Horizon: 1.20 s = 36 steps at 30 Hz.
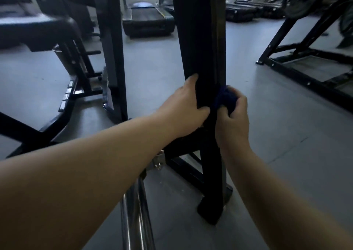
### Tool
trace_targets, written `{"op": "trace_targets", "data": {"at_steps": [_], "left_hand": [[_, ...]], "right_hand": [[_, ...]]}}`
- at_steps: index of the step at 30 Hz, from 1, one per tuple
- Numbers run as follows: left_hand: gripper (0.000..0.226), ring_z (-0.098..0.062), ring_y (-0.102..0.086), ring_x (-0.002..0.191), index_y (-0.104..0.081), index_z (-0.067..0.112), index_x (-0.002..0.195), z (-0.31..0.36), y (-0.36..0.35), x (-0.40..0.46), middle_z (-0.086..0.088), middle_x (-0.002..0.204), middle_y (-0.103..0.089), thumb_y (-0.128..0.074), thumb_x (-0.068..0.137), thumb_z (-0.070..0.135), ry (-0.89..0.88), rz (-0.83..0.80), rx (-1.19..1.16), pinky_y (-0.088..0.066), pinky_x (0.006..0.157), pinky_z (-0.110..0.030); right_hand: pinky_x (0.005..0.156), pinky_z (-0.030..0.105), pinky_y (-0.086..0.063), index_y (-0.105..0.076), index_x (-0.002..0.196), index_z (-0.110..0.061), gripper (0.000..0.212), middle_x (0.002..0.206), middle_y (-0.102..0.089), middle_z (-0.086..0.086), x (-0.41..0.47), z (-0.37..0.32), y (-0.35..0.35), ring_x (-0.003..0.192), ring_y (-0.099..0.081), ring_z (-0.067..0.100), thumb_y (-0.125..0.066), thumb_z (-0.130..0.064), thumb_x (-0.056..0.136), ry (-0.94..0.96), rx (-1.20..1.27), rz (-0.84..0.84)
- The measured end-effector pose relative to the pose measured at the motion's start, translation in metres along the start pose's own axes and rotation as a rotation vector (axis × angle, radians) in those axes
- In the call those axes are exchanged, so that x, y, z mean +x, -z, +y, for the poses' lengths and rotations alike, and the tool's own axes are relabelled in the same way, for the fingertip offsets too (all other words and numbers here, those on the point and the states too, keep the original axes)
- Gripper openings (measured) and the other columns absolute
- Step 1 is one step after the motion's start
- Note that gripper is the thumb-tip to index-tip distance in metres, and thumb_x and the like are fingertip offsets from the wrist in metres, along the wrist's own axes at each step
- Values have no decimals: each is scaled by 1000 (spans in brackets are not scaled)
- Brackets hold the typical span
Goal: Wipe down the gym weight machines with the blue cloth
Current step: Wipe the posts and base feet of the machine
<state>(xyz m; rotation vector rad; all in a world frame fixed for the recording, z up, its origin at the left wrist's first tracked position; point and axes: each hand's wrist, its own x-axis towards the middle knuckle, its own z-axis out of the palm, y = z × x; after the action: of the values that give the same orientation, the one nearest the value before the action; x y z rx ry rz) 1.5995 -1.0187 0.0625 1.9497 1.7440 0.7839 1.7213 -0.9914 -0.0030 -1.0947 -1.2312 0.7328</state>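
While the right hand (232, 115) curls around a bunched blue cloth (224, 100) and presses it to the right face of a black upright post (200, 39), the left hand (183, 108) wraps the post's left face, thumb across the front, at the same height. Both hands sit low on the post, whose long axis runs straight up from its floor foot (210, 211), so most unwiped length likely lies above them. Beyond stand a bench (38, 27) and a treadmill (147, 20).

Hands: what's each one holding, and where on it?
Right hand grips the bunched blue cloth against the post's right side. Left hand holds the black upright post low down.
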Motion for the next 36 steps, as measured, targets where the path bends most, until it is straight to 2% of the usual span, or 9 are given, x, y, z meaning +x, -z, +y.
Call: {"op": "trace_targets", "data": {"at_steps": [5, 9, 12, 15, 17, 21, 29, 33, 36], "left_hand": [[65, -25, -50, 127, -29, 17, 150, 15, 9, 9, -6, 147, -35, -56, 91, 26, 31, 91, -2, -42, 105, -34], [69, -19, -46, 130, -22, 21, 153, 18, 13, 2, -3, 154, -25, -54, 92, 19, -42, 158, -2, -33, 99, -19], [69, -16, -41, 134, -21, 22, 154, 20, 18, -2, 0, 157, -20, -52, 93, 16, -97, 147, 13, -28, 100, -15], [65, -15, -38, 136, -27, 19, 152, 16, 21, -2, 2, 158, -16, -52, 92, 13, -116, 122, 72, -26, 106, -16], [62, -14, -42, 133, -34, 21, 149, 14, 21, -2, 4, 156, -21, -51, 90, 9, -128, 145, 72, -30, 104, -17], [60, -13, -42, 133, -36, 24, 147, 11, 23, -3, 8, 156, -25, -50, 91, 8, -147, 174, 94, -28, 98, -13], [68, -5, -18, 145, -19, 29, 154, -10, 18, -8, 21, 161, 3, -47, 96, 9, -186, 51, 171, -17, 98, -8], [69, -10, -28, 142, -18, 28, 154, -19, -10, -22, 15, 160, -8, -50, 95, 13, -145, 8, 154, -24, 99, -15], [55, -11, -38, 133, -28, 30, 150, -21, -22, -32, 11, 152, -31, -45, 99, 19, -141, -28, 210, -35, 99, -20]], "right_hand": [[73, 4, -44, -50, 124, -20, 38, 116, -60, 0, 2, -10, -4, 103, -59, 12, -44, 1, 93, -57, 2, 23], [96, 10, -43, -45, 135, -16, 47, 133, -54, -1, 20, -50, -11, 118, -53, 8, -49, 1, 91, 174, 21, 14], [97, 18, -46, -39, 139, -17, 52, 137, -51, 1, 11, -42, -14, 121, -53, 11, -54, -3, 92, 87, 92, 47], [96, 33, -50, -51, 118, -23, 32, 125, -57, 5, 13, -39, -16, 113, -57, 14, -58, -9, 89, 80, 62, 75], [92, 24, -49, -54, 106, -27, 25, 117, -62, 6, 30, -54, -18, 105, -59, 8, -58, -10, 88, 156, 85, 71], [110, 31, -37, -54, 128, -12, 43, 138, -52, -3, 44, -65, -20, 129, -48, 11, -54, -3, 86, 363, 14, 71], [102, 37, -48, -50, 131, -27, 47, 126, -58, -10, 15, -20, 0, 115, -57, 5, -51, -1, 93, 105, 66, -21], [99, 32, -48, -53, 122, -30, 49, 120, -60, -12, 35, -34, 2, 113, -57, 6, -48, 1, 84, 234, 130, -85], [83, 28, -55, -57, 113, -28, 44, 108, -65, -6, 23, 22, 24, 100, -62, 11, -42, 4, 87, -44, 220, -77]]}}
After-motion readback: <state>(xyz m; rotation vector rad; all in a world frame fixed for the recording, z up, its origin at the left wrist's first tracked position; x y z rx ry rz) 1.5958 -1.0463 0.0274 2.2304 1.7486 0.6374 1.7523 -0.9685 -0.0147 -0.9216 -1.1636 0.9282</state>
